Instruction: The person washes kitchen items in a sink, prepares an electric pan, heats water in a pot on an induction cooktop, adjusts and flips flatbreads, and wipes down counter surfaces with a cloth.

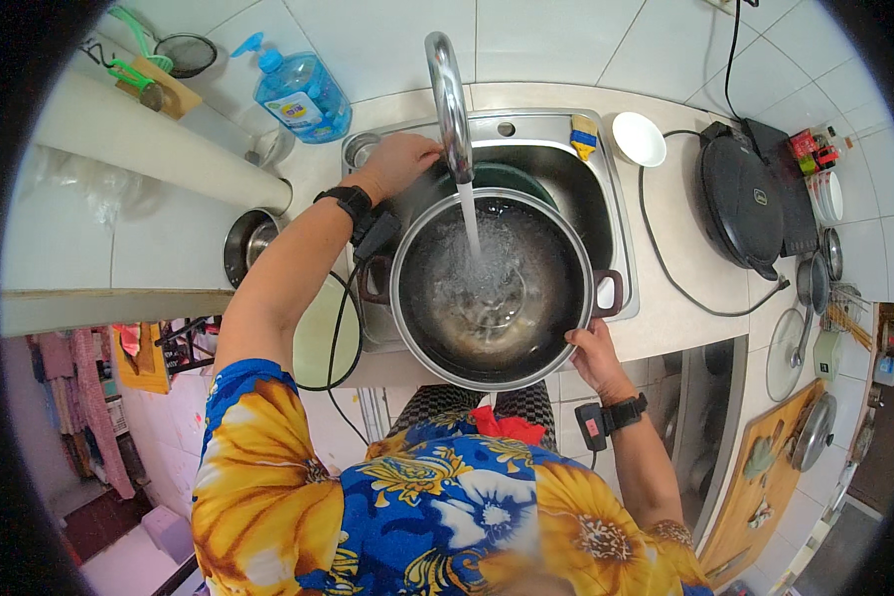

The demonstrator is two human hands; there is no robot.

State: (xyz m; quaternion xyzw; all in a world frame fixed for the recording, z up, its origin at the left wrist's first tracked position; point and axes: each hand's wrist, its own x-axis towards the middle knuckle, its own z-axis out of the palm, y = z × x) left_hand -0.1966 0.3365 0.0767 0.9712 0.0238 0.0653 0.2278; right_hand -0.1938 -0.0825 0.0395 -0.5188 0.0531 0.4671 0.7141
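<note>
Water runs from a chrome faucet [453, 112] into a large metal pot [492, 298], dark inside and partly filled. The pot has brown side handles and stands over the stainless steel sink [596, 201]. My left hand [402, 164] is at the faucet's left side, its fingertips close to the spout; whether they touch a lever is hidden. With my right hand [594, 356] I grip the pot's rim at the lower right, thumb on top, just below the right handle. Under the pot, part of a dark green round item [518, 181] shows in the sink.
A blue soap pump bottle [303, 97] is behind the sink at left. A yellow-blue brush [584, 137] lies on the sink edge beside a white bowl [639, 139]. Farther right are a black electric griddle [741, 201] with its cord and a wooden cutting board [760, 477]. A green basin [326, 335] sits left.
</note>
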